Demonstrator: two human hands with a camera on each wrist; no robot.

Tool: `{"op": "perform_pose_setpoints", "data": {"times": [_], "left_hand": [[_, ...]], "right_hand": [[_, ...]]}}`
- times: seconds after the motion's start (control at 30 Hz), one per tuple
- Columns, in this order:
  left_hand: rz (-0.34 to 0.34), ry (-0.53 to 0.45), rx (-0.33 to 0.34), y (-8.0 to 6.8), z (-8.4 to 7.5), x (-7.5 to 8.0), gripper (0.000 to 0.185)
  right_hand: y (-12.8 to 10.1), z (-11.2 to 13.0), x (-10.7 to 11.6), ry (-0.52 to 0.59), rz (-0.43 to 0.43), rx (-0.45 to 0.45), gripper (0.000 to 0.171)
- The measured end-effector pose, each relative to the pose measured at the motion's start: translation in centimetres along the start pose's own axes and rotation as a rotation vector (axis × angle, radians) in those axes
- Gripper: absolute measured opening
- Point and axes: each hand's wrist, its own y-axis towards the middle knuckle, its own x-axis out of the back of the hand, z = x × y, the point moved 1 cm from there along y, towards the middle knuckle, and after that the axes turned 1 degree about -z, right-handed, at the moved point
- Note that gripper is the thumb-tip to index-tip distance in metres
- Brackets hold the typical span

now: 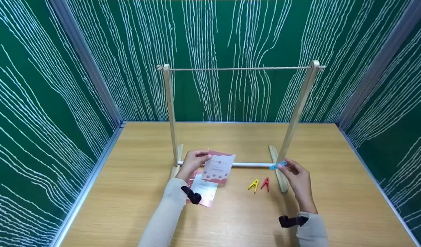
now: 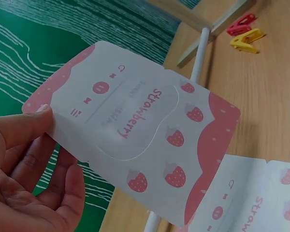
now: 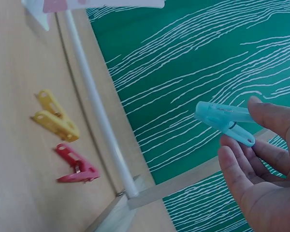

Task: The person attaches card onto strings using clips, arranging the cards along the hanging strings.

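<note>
Left hand (image 1: 192, 163) pinches strawberry card (image 1: 218, 168); right hand (image 1: 298, 178), turquoise clothespin (image 3: 219, 114).

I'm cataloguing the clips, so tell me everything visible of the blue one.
The blue clip is light turquoise and smooth, apparently plastic: two arms with a small spring between them and a hole near one handle's end. The right hand pinches its handles, the thumb covering one handle's end. It is held up off the table; in the head view its nose points left, overlapping the white bar's right end. The nose looks closed, holding nothing.
</note>
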Motion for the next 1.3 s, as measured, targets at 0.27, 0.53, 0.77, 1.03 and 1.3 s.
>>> {"op": "perform_pose_setpoints", "data": {"times": [0.27,0.53,0.77,1.03,1.3], "left_hand": [[0.021,-0.016,0.017,0.3,-1.7,-1.3,0.029],[0.047,0.014,-0.060,0.3,-3.7,-2.4,0.022],[0.047,0.012,-0.074,0.6,-5.7,-3.2,0.020],[0.027,0.016,-0.152,1.1,-8.1,-4.3,0.024],[0.021,0.028,-0.262,1.4,-10.7,-5.4,0.022]], "right_hand": [[0.7,1.3,-0.5,-0.042,0.040,0.050,0.053],[0.9,3.4,-0.5,-0.082,0.067,0.055,0.052],[1.5,5.7,-0.5,-0.058,0.056,0.078,0.050],[2.4,8.3,-0.6,0.037,0.014,0.219,0.041],[3.2,10.9,-0.5,0.082,-0.008,0.307,0.038]]}}
